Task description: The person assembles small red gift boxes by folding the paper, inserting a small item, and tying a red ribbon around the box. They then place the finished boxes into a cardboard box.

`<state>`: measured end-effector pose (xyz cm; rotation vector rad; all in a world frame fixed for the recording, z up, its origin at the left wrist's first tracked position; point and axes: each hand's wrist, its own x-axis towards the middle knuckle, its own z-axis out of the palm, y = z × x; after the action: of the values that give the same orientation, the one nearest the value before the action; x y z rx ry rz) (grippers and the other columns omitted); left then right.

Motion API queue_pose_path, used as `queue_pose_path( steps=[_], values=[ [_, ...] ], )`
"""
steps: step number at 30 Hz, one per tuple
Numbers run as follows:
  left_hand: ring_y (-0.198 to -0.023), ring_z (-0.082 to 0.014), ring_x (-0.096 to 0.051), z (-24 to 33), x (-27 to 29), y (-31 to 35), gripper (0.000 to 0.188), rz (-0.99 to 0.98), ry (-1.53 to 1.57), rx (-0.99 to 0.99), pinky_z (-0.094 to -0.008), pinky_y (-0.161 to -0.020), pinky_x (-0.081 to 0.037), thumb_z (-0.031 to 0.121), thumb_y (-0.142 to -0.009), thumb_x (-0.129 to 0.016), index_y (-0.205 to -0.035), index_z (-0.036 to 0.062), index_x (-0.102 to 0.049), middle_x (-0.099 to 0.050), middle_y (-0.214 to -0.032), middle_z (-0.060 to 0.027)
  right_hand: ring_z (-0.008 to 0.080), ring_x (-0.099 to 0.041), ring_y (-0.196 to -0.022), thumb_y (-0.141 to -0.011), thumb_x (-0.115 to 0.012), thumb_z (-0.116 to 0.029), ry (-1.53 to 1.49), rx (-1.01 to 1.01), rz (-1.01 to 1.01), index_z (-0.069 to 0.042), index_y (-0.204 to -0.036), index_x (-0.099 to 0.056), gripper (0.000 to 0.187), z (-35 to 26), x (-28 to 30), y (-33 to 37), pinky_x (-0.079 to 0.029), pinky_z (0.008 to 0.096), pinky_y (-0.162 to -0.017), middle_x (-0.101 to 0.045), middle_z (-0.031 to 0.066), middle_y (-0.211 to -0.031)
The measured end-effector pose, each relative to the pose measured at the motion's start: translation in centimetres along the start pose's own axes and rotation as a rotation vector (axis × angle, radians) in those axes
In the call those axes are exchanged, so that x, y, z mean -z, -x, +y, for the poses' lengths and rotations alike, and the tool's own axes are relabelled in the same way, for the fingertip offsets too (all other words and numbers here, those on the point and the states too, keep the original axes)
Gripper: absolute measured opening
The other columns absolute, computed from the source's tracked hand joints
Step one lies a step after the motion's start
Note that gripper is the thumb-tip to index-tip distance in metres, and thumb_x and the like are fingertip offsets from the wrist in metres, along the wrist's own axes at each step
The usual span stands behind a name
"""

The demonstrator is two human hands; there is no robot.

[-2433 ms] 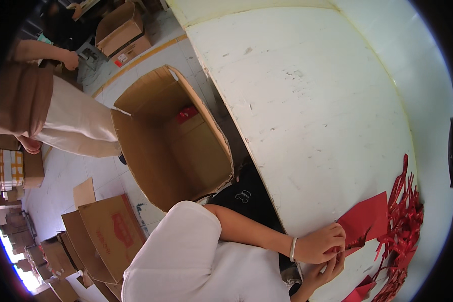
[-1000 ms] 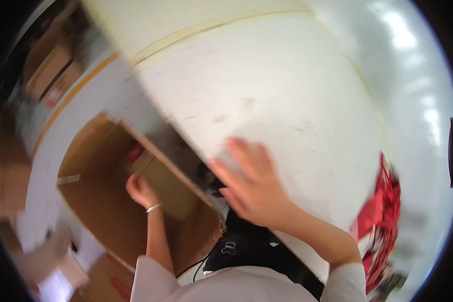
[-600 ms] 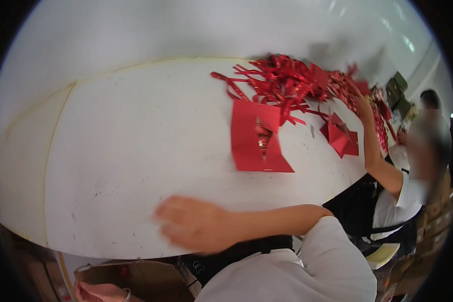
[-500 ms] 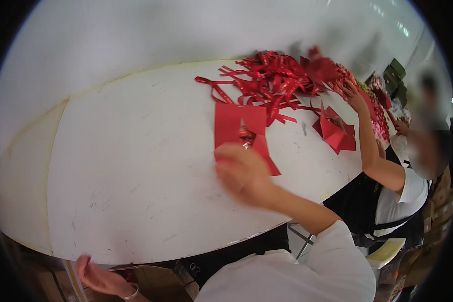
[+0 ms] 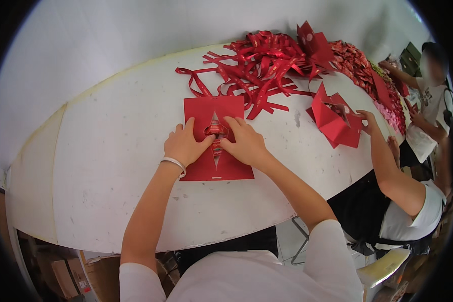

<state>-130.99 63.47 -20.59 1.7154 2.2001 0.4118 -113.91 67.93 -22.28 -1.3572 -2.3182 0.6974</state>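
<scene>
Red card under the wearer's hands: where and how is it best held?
Perhaps grip the red card by its left and right edges, one hand from each side: it lies broad face up on the table, and the opening down its middle, showing packets, may gape. The left hand and right hand rest beside that opening.

Soft light covers the white table around the left hand and right hand, both fairly sharp. Beyond the right hand, a faint shadow dims the wall; farther out, edges bow and corners blacken.
</scene>
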Motion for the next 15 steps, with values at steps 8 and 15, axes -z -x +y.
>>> queue_pose_path(
  steps=[8,15],
  values=[
    [-0.104,-0.0195,-0.050,-5.5,-0.1,2.7,0.054,-0.157,0.803,-0.102,-0.0326,-0.089,-0.041,0.012,-0.078,-0.056,-0.130,0.0094,-0.046,-0.048,-0.119,-0.0115,0.0225,-0.056,-0.097,-0.080,-0.051,-0.013,-0.665,0.037,-0.088,0.000,-0.114,-0.054,0.036,2.8,0.1,2.2,-0.045,0.0310,-0.084,-0.057,0.0147,-0.110],
    [-0.113,-0.0227,-0.042,-5.5,-2.8,6.7,0.044,0.118,0.922,-0.230,-0.0340,-0.100,-0.034,0.006,-0.074,-0.061,-0.118,0.0045,-0.058,-0.041,-0.118,-0.0108,0.0299,-0.052,-0.106,-0.081,-0.057,-0.016,-0.475,0.295,-0.043,-0.001,-0.115,-0.053,0.037,2.0,0.5,4.2,-0.044,0.0340,-0.087,-0.048,0.0169,-0.122]
  ],
)
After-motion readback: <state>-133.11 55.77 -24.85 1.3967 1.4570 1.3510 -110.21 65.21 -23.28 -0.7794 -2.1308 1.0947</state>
